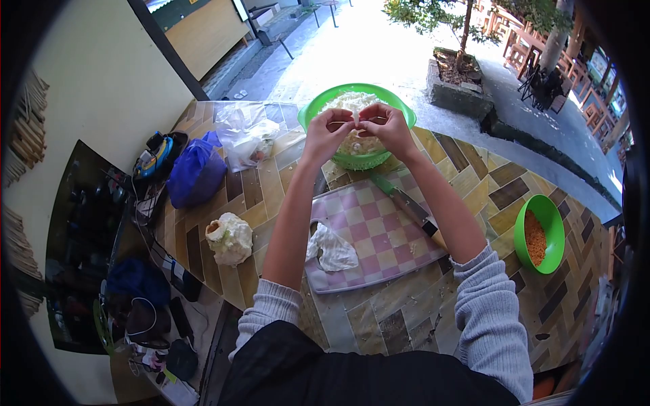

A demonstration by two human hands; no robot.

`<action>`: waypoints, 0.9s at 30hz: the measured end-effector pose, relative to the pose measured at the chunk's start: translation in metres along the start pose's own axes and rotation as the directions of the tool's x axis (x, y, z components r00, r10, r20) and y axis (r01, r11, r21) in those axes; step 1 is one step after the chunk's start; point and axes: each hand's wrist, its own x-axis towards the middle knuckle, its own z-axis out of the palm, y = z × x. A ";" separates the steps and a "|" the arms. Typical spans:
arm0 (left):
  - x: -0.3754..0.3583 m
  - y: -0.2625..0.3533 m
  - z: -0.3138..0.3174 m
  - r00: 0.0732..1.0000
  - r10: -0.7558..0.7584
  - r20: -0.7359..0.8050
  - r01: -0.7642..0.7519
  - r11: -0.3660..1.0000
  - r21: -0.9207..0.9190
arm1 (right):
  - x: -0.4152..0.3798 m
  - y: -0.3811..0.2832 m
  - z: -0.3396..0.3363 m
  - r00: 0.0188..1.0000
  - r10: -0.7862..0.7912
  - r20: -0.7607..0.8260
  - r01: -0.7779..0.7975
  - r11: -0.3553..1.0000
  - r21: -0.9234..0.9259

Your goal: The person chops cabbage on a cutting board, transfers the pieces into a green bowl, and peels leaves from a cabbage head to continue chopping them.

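Observation:
My left hand [330, 134] and my right hand [388, 128] meet above a green colander-like bowl [361, 161] at the far side of the table. Their fingertips are pinched together around a small white piece [357, 118], partly hidden by the fingers. White shreds and bits [355, 143] fill the bowl below. Nearer to me lies a pink-and-white checkered cutting board [365, 230]. On it rest a crinkled white piece [333, 249] and a knife [420, 215] with a green cover or band near one end.
A lumpy white head, like cauliflower [230, 240], sits left of the board. Behind it are a blue plastic bag [196, 170] and a clear plastic bag [245, 139]. At right stands a green bowl [556, 230] with orange-brown crumbs [534, 238]. The patterned table [379, 318] has small scraps on it.

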 end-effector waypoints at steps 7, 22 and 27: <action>0.000 0.000 0.000 0.999 0.039 0.036 -0.038 0.999 -0.030 | 0.000 -0.007 0.000 0.998 0.056 0.009 -0.056 0.998 -0.003; -0.002 0.002 0.005 0.998 0.051 -0.028 -0.050 0.998 0.041 | 0.000 -0.005 -0.001 0.999 0.051 0.019 -0.052 0.998 0.024; -0.001 0.004 0.007 0.999 0.017 -0.050 -0.011 0.993 0.115 | -0.002 -0.006 0.000 0.997 0.065 0.036 -0.064 0.997 -0.038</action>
